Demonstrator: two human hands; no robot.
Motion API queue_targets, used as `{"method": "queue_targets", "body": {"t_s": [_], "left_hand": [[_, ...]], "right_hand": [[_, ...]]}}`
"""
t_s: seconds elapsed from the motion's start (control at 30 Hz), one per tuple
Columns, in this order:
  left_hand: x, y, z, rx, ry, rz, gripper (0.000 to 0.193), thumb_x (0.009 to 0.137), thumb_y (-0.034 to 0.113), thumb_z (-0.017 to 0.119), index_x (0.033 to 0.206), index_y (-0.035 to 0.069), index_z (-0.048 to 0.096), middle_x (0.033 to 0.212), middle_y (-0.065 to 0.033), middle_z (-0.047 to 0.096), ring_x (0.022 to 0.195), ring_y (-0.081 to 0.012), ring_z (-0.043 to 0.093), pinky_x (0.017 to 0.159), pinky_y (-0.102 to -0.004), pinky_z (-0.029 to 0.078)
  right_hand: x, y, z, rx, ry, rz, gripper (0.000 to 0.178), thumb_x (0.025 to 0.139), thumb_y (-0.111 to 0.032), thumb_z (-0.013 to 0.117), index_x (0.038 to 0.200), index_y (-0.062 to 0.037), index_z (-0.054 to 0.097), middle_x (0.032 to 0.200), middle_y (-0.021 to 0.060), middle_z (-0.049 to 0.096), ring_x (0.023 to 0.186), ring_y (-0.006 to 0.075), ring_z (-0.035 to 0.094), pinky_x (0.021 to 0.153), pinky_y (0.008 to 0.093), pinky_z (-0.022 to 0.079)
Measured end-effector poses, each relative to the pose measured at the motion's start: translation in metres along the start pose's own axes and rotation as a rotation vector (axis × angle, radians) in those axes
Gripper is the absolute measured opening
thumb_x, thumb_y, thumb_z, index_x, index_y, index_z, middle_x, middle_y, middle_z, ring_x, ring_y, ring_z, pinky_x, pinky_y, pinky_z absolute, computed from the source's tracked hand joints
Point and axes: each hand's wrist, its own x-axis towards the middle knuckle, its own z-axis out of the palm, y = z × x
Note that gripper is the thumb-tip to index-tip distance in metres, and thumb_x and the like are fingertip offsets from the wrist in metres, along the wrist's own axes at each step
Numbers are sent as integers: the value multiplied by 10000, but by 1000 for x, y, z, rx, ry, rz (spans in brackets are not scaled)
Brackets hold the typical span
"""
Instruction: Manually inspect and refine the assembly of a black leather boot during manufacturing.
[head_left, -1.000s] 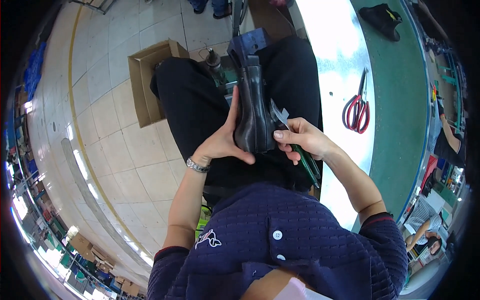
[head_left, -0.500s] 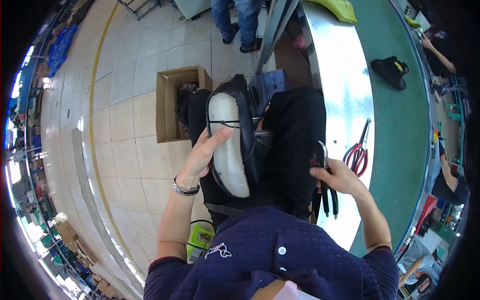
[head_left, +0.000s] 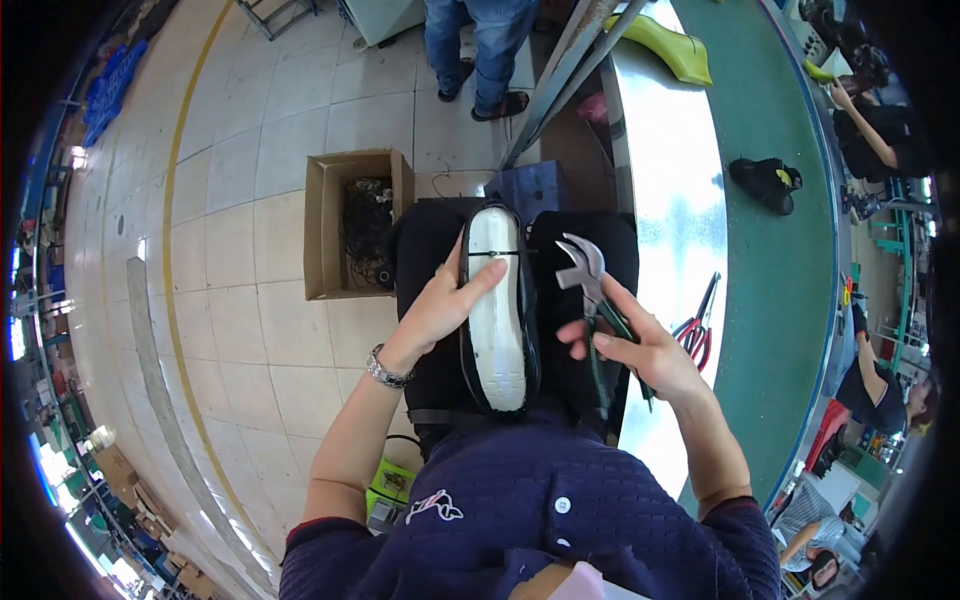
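A black shoe upper (head_left: 532,330) on a last lies bottom up across my lap, its pale underside (head_left: 495,345) facing me. A thin dark cord crosses that underside near the far end. My left hand (head_left: 445,305) grips the shoe from its left side, thumb pressed on the pale surface just below the cord. Right of the shoe, my right hand (head_left: 645,350) holds lasting pincers (head_left: 590,275) by their dark green handles. Their curved metal jaws point away from me, parted and apart from the shoe.
An open cardboard box (head_left: 330,225) with dark scraps stands on the floor at left. On the metal bench (head_left: 665,150) at right lie red-handled scissors (head_left: 695,335) and a yellow-green last (head_left: 665,48). A black shoe (head_left: 768,183) sits on the green belt (head_left: 770,330). Another person's legs (head_left: 480,50) stand ahead.
The shoe has turned so its underside faces up more squarely, and it sits nearer the middle of my lap. My right hand has brought the pincers left toward it, handles spread wider.
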Motion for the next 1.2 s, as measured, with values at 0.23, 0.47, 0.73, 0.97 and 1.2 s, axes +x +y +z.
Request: {"method": "queue_targets", "body": {"t_s": [0.23,0.47,0.73,0.97,1.2], "left_hand": [[29,4,-11,-219,32,320,615,980,283,504,1500,66,258,1505,-154,349,1439,-249,216,1146,-356,208],[35,10,-1,-155,104,340,414,965,174,435,1352,32,470,1368,-154,490,1355,-262,372,1115,-345,263],[37,7,3,-147,168,354,365,956,145,437,1285,6,510,1259,-154,549,1160,-245,525,1009,-324,371],[36,7,12,-180,259,404,319,932,78,455,1217,-10,566,1206,-130,603,1074,-199,584,942,-290,424],[33,6,14,-156,291,437,329,916,31,464,1224,-4,574,1243,-136,600,1107,-201,584,959,-289,426]], "right_hand": [[52,-31,25,93,-147,190,652,1005,-106,418,1530,-93,31,1268,251,552,1132,295,597,987,393,455],[69,-48,25,78,-140,261,635,1016,-136,425,1525,-112,48,1217,205,589,1109,278,612,974,409,479],[75,-63,34,-457,-116,231,600,992,-65,461,1500,-36,142,778,42,530,698,106,572,683,281,492],[65,-30,39,-725,57,33,542,979,-100,482,1447,-40,213,694,131,615,603,238,636,611,350,513],[61,-18,40,-761,95,-38,566,964,-80,497,1450,-39,211,712,154,641,623,291,666,623,368,527]]}}
